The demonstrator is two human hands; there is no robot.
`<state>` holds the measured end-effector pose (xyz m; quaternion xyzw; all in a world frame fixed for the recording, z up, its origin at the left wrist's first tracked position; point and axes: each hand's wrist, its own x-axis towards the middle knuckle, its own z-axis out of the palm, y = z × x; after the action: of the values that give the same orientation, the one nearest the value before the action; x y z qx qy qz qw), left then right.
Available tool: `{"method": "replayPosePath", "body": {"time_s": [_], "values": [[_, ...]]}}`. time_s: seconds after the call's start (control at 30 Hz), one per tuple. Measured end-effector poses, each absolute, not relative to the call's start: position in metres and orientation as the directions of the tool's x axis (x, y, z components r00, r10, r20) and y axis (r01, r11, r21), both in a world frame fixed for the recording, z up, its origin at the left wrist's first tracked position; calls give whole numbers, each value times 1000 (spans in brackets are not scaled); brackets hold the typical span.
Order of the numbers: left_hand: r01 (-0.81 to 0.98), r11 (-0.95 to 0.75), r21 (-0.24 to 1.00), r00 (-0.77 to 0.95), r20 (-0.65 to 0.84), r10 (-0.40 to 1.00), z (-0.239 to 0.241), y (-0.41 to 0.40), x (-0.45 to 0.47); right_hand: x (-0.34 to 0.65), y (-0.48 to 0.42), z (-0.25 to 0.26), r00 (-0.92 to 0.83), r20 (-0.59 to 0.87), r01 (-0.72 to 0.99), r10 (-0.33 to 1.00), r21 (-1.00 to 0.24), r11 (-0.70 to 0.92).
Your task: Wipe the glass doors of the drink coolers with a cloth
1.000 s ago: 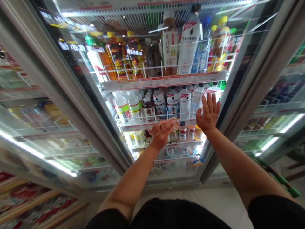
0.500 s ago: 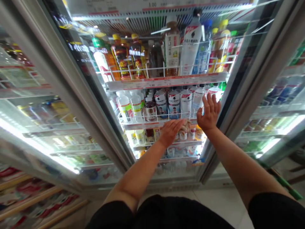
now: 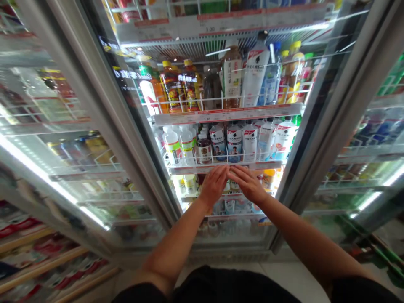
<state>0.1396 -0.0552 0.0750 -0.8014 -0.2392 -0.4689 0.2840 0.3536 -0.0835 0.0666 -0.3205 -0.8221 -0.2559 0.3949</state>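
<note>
In front of the glass door of a lit drinks cooler, my left hand (image 3: 215, 184) and my right hand (image 3: 249, 184) meet at the fingertips, just below a shelf edge (image 3: 189, 168). The left fingers are bent and close together; whatever lies under them is hidden. My right fingers are stretched out toward the left ones, with the palm facing away from me. Behind the hands stand small bottles and cups, partly covered. Above them is a row of bottles with white-and-red labels (image 3: 234, 143) and a dark bottle (image 3: 204, 148).
Metal door frames (image 3: 126, 139) flank the glass, with further lit coolers at left and right. A higher shelf holds tea bottles (image 3: 232, 78) and other drinks behind wire rails. Wooden slats (image 3: 41, 269) with red packs stand at the lower left. Green bars (image 3: 385, 252) are at the lower right.
My right hand has come down and left from the glass to meet my left. The crumpled pale thing by my left fingertips is now out of sight. The view has tilted up slightly.
</note>
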Motion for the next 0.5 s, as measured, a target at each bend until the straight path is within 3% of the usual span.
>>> {"method": "replayPosePath", "body": {"time_s": [0.27,0.5], "values": [[881,-443,-168,258,954,152,53,-21,24,361,-96,26,-575,757,703,311,262,661],[907,-375,-195,262,955,137,37,2,0,383,-79,69,-181,961,931,211,98,352]]}}
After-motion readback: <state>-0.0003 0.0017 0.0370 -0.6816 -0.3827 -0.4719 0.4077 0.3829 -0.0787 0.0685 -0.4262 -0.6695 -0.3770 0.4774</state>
